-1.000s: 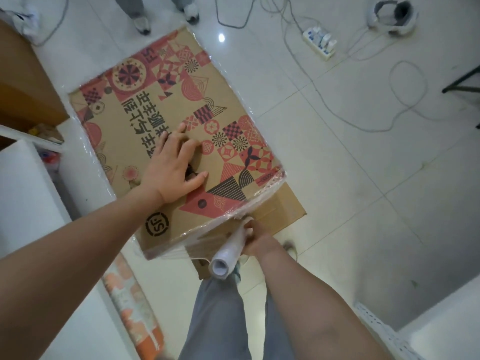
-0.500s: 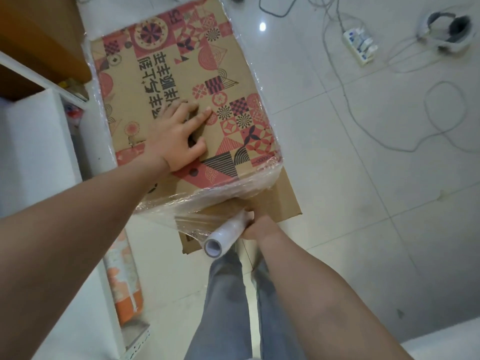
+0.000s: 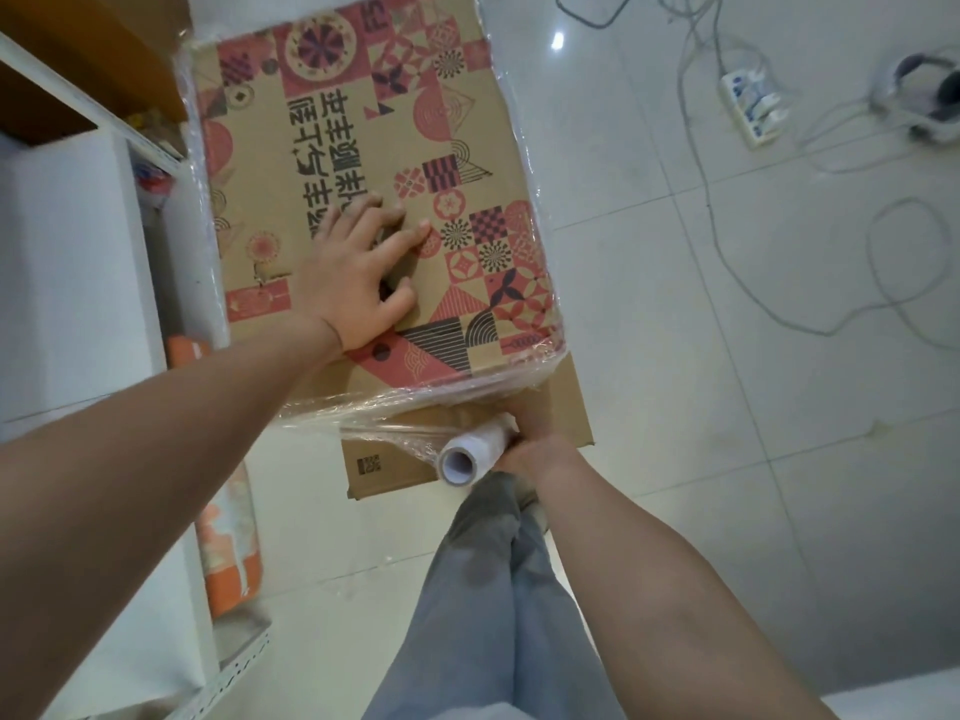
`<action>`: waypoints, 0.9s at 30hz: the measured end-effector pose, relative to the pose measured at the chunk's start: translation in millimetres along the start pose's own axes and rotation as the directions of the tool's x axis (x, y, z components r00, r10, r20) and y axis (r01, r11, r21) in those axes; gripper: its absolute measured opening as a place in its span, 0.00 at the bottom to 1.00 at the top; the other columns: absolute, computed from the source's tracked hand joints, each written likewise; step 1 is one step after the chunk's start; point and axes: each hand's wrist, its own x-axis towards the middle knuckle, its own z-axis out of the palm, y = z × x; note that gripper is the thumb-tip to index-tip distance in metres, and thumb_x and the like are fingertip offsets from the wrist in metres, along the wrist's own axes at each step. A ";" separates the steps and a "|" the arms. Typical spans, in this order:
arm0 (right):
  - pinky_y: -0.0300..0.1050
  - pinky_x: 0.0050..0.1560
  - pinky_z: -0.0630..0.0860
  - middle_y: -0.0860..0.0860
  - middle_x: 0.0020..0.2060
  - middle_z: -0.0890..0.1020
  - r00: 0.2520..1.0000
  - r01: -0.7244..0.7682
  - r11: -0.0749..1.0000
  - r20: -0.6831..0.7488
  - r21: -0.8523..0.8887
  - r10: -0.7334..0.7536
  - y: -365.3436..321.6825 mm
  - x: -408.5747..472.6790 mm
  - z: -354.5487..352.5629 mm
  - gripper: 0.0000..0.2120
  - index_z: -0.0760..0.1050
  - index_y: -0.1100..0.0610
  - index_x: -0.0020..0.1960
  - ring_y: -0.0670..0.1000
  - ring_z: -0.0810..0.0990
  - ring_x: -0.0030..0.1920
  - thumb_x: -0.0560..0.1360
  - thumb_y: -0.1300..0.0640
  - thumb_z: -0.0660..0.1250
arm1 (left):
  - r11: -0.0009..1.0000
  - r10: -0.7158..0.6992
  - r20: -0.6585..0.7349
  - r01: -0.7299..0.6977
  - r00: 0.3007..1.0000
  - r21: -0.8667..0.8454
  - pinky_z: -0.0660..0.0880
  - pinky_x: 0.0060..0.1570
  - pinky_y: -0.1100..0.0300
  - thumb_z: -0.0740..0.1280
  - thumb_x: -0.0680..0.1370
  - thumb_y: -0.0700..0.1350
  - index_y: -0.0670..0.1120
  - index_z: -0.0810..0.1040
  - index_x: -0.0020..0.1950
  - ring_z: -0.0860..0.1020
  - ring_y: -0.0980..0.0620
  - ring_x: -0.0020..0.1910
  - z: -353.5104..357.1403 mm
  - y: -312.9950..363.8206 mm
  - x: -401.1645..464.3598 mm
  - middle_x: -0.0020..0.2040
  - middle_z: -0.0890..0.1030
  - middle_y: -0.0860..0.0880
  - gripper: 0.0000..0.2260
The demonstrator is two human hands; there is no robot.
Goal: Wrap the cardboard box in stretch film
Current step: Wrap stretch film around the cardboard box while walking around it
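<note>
Hiding right hand (image 3: 540,452) fingers behind film roll (image 3: 475,449), box (image 3: 363,148) top cropped

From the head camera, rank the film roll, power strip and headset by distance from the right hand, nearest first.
1. Film roll: held in the right hand, by the box's near edge.
2. Power strip: on the floor, far right.
3. Headset: just beyond the strip, at the frame edge.

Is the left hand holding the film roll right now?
No, the left hand lies flat on the cardboard box; the right hand grips the film roll.

The cardboard box (image 3: 363,148) stands on the floor (image 3: 727,459), shelving (image 3: 78,252) to its left, power strip (image 3: 753,103) far right.
</note>
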 end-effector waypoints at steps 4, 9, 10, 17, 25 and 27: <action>0.62 0.58 0.72 0.59 0.64 0.74 0.969 -0.247 0.964 0.026 0.095 0.246 -11.4 1.3 -11.8 0.31 0.67 0.59 0.71 0.61 0.73 0.62 0.70 0.56 0.70 | 1.000 0.002 0.006 -0.002 1.000 -0.010 0.60 0.67 0.37 0.58 0.72 0.52 0.48 0.73 0.67 0.66 0.38 0.68 0.8 -1.0 1.0 0.63 0.74 0.41 0.24; 0.64 0.49 0.75 0.63 0.54 0.77 0.952 -0.279 0.927 -0.052 0.252 0.301 -32.7 -4.3 -32.2 0.22 0.68 0.62 0.68 0.65 0.76 0.51 0.76 0.56 0.64 | 1.000 0.009 -0.008 -0.009 1.000 -0.015 0.60 0.67 0.37 0.58 0.72 0.52 0.48 0.73 0.68 0.66 0.38 0.68 1.7 -3.5 1.8 0.63 0.75 0.41 0.24; 0.63 0.51 0.73 0.64 0.52 0.77 0.951 -0.274 0.935 -0.079 0.224 0.298 -36.8 -6.1 -32.7 0.19 0.69 0.63 0.65 0.65 0.76 0.49 0.76 0.57 0.63 | 1.000 0.012 -0.010 -0.012 1.000 -0.016 0.60 0.66 0.37 0.58 0.72 0.52 0.48 0.73 0.68 0.66 0.38 0.68 1.9 -3.3 2.3 0.63 0.75 0.41 0.25; 0.50 0.60 0.76 0.57 0.68 0.71 0.993 -0.119 0.989 0.015 -0.090 0.121 -28.7 -6.9 -17.3 0.21 0.67 0.62 0.71 0.57 0.72 0.65 0.80 0.56 0.61 | 0.999 0.011 -0.019 -0.011 1.000 -0.031 0.59 0.67 0.37 0.59 0.72 0.52 0.48 0.72 0.68 0.66 0.38 0.68 3.3 -4.5 0.0 0.63 0.75 0.41 0.24; 0.55 0.65 0.71 0.59 0.58 0.76 0.941 -0.289 0.948 -0.222 -0.133 0.256 -68.0 -4.5 -39.4 0.20 0.68 0.62 0.65 0.59 0.75 0.62 0.75 0.58 0.63 | 1.000 0.015 -0.009 -0.015 1.000 0.011 0.63 0.65 0.39 0.60 0.73 0.51 0.46 0.74 0.65 0.69 0.37 0.66 0.3 -1.0 2.9 0.62 0.76 0.40 0.22; 0.55 0.67 0.68 0.60 0.57 0.77 0.930 -0.345 0.918 -0.200 -0.194 0.307 -78.7 -3.8 -37.9 0.22 0.70 0.63 0.63 0.61 0.74 0.62 0.72 0.54 0.64 | 1.000 -0.005 0.012 0.004 1.000 0.025 0.62 0.66 0.40 0.58 0.73 0.51 0.46 0.74 0.66 0.69 0.37 0.67 -0.7 0.8 2.8 0.63 0.76 0.40 0.23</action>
